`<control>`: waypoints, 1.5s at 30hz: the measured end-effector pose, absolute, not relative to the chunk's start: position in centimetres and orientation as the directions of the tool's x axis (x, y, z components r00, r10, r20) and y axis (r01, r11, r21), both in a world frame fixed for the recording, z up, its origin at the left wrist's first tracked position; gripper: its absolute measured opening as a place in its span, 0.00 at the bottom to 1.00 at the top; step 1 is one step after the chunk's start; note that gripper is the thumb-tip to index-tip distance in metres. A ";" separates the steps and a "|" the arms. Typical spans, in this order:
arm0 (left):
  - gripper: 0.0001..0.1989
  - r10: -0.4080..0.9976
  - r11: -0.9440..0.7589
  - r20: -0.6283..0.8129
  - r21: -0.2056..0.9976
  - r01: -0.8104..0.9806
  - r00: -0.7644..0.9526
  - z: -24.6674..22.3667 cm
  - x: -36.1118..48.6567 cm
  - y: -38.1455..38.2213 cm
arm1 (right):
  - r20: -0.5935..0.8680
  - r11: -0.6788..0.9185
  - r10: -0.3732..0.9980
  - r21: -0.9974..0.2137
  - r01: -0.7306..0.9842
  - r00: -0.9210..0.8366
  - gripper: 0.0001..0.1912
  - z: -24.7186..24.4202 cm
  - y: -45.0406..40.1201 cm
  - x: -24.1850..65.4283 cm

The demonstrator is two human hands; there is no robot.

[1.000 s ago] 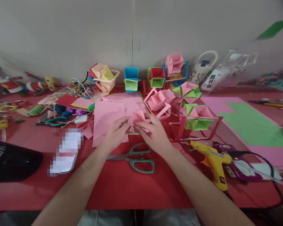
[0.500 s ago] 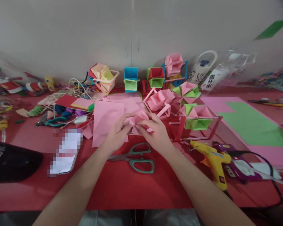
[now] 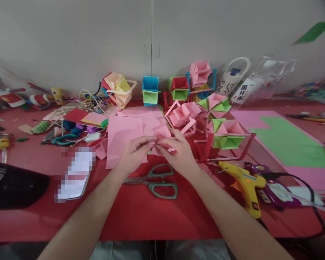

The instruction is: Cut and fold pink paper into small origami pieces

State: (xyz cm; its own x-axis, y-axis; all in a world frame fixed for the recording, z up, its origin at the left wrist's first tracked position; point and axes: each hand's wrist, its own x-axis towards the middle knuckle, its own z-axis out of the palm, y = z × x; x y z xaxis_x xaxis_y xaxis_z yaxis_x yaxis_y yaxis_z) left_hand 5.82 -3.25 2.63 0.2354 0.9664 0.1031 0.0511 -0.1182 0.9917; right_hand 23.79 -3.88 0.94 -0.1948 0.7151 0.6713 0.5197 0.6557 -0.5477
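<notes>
Holding a small folded light-pink paper piece [image 3: 163,133] just beyond a pair of green-handled metal scissors [image 3: 145,181], above loose flat pink paper sheets [image 3: 124,139]. Looking creased, with an upstanding fold at the back and lower parts partly hidden by fingers. Pinching its left edge between thumb and forefinger of the left hand [image 3: 137,151]; gripping its right side with thumb and curled fingers of the right hand [image 3: 178,150]. Resting flat between the forearms, on the red tabletop [image 3: 162,220]: the scissors, closest of all on the near side. To their left, a phone with a pixelated screen [image 3: 77,175]; to their right, a yellow glue gun [image 3: 245,182] and, farther right, a purple-and-white power strip [image 3: 280,193]. Beyond them and rightward, a pink-and-green paper wheel in a red frame [image 3: 227,133] and an all-pink paper model [image 3: 180,116]
</notes>
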 end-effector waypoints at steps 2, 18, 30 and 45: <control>0.14 0.968 -0.067 0.065 0.998 0.001 0.242 2.6 5.8 -3.3 | 0.676 0.659 0.712 -0.548 0.516 -0.191 0.04 0.9 -3.9 23.8; 0.11 0.951 -0.101 0.102 0.995 -0.017 0.293 2.3 6.0 -3.3 | 0.685 0.650 0.711 -0.552 0.523 -0.162 0.05 1.1 -4.1 23.4; 0.13 0.934 -0.015 0.063 0.991 -0.137 0.351 3.0 5.8 -3.4 | 0.630 0.625 0.753 -0.593 0.508 -0.190 0.04 1.5 -4.4 23.6; 0.12 0.915 -0.141 0.139 0.990 -0.022 0.379 2.6 5.2 -3.1 | 0.612 0.627 0.762 -0.615 0.477 -0.213 0.02 1.8 -4.4 23.9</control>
State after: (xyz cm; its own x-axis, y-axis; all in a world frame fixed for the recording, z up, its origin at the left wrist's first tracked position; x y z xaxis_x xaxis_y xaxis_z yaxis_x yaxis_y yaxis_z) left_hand 5.21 -3.14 2.65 0.3791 0.9149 0.1388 -0.0220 -0.1410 0.9898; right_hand 23.90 -4.45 1.76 -0.2127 0.7618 0.6119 0.4770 0.6275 -0.6154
